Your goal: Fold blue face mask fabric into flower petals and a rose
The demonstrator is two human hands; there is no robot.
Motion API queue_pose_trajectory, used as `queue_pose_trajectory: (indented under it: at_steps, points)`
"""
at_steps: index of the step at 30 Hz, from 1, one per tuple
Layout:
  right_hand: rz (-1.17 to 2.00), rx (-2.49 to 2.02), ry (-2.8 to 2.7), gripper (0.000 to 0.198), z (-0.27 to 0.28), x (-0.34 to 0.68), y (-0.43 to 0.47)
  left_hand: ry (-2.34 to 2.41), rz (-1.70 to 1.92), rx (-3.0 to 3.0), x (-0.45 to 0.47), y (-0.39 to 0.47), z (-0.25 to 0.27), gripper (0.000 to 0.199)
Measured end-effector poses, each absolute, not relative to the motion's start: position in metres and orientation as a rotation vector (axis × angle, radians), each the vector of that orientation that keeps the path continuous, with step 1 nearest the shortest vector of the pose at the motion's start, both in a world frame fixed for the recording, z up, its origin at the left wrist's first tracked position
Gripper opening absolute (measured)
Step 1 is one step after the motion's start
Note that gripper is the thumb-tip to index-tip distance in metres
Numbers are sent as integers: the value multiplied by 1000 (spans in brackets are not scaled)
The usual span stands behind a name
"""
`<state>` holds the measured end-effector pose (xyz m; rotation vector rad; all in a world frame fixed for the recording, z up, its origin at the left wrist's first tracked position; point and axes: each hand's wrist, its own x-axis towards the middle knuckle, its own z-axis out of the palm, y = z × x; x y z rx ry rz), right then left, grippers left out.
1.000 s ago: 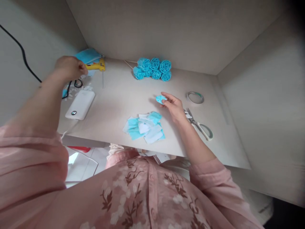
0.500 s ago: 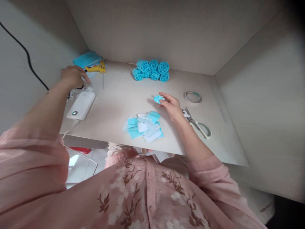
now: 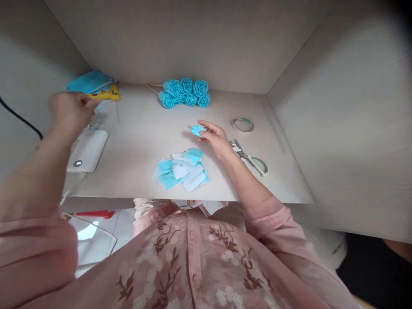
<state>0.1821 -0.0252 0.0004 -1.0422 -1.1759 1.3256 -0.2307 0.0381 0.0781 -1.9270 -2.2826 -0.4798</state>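
Note:
Between the thumb and fingers of my right hand (image 3: pixel 216 138) is a small blue fabric flower (image 3: pixel 197 130), held just above the table. My left hand (image 3: pixel 72 110), somewhat blurred, is closed at the handle end of a yellow glue gun (image 3: pixel 112 92) at the back left. A clear glue stick (image 3: pixel 118 113) extends from the gun toward me. Below my right hand lies a loose pile of blue and white fabric pieces (image 3: pixel 180 171). Several finished blue fabric roses (image 3: pixel 186 86) on thin sticks lie along the back wall.
A white power bank (image 3: pixel 88 150) with a cable sits at the left, near my left forearm. Blue face masks (image 3: pixel 90 81) lie in the back left corner. Right of my hand are a roll of tape (image 3: pixel 243 125) and scissors (image 3: pixel 254 161). Walls enclose the table (image 3: pixel 135 137).
My left hand has risen from beside the power bank to the glue gun's handle. My right hand still holds the small flower. The whole view has shifted, so things appear further left.

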Motion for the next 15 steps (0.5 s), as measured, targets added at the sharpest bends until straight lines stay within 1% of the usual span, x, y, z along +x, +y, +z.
queue_pose_trajectory:
  at_steps: [2,3,5,6,7,8,10,12,15]
  points:
    - [1352,-1016,-1166,52,2,181,-26,-2239,-555,-1956,-204,35,73,52]
    - [1366,-1006,-1160,52,2,181,-27,-2122,-592,-2034,-188,33,70,49]
    - [1389,-995,-1152,52,3,181,-29,-1845,-803,-2273,-153,28,65,34]
    - [1395,-993,-1152,52,4,181,-30,-1750,-927,-2414,-134,25,62,37]
    - [1397,-991,-1155,52,5,181,-31,-1730,-1044,-2535,-116,22,58,46]
    - [1397,-988,-1158,53,6,181,-31,-1765,-1140,-2663,-98,18,55,50]
    - [1395,-980,-1160,54,8,181,-32,-1847,-1315,-2906,-67,12,49,49]
    - [1391,-976,-1156,55,8,182,-32,-1886,-1417,-3091,-42,7,44,52]
    - [1377,-988,-1161,58,8,182,-31,-2010,-1563,-3168,-18,3,41,50]
